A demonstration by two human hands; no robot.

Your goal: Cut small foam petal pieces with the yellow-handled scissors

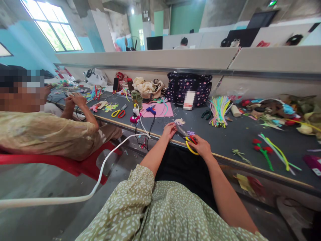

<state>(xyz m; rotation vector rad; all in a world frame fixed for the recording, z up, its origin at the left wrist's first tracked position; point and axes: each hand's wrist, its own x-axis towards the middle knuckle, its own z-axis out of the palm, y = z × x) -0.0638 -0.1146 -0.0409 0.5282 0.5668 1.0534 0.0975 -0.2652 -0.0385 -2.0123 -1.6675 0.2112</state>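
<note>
Spotted sleeve (140, 207); right hand (202, 147), grip closed on scissors (186, 135); left hand (169, 130) beside blades.

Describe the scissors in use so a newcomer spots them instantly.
Find the long dark worktable. At its near edge, the right hand grips scissors with yellow-and-red handles, blades toward the left hand. The similar pair farther left lies unheld.

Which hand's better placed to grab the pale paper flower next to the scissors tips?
Left, probably. The left hand sits right beside the pale paper flower. The right hand is farther back, and its fingers are through the handles of the scissors.
</note>
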